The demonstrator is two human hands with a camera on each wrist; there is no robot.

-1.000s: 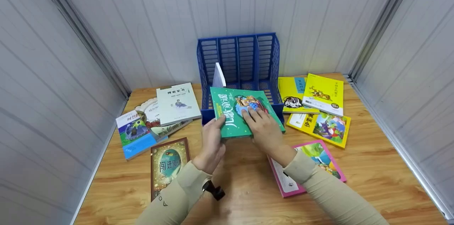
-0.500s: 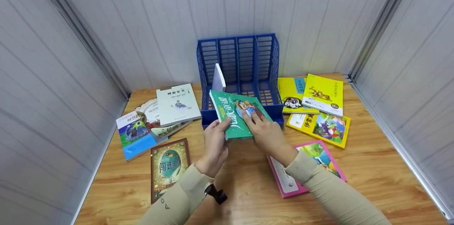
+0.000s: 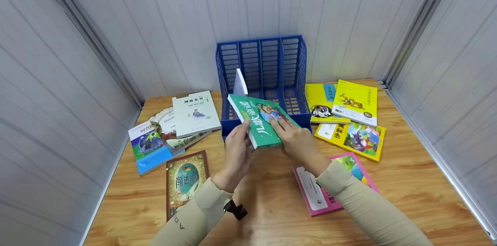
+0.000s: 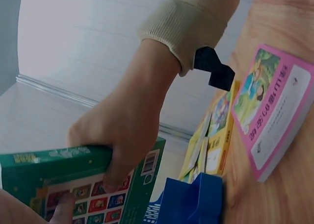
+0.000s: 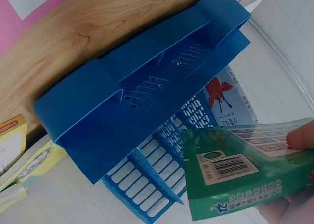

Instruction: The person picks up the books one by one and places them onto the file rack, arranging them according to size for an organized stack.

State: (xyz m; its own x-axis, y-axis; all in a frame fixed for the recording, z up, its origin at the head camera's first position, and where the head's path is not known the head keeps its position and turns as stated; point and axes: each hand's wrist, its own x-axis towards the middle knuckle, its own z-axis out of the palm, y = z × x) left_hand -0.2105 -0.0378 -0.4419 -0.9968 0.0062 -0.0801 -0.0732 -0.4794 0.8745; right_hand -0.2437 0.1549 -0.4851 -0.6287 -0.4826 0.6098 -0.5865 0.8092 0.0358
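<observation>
Both hands hold a green children's book (image 3: 268,125), tilted over the front of a blue file rack (image 3: 266,117). My left hand (image 3: 237,153) grips its lower left side, thumb at the spine edge. My right hand (image 3: 301,141) holds the right side, fingers over the front cover; in the left wrist view its thumb (image 4: 115,177) presses the back cover. A barcode and small pictures show on the book's back (image 5: 228,167) in the right wrist view. One thin book (image 3: 240,83) stands upright in the rack's leftmost compartment.
Left of the rack lie a white book (image 3: 196,114), a blue one (image 3: 147,147) and a brown-framed one (image 3: 186,180). Right of it are several yellow books (image 3: 355,102) and a pink book (image 3: 312,191). Panel walls enclose the wooden table (image 3: 271,215).
The green book has turned clockwise and tilted so that its pale left edge shows more. My hands stay on it in front of the rack; the other books have not moved.
</observation>
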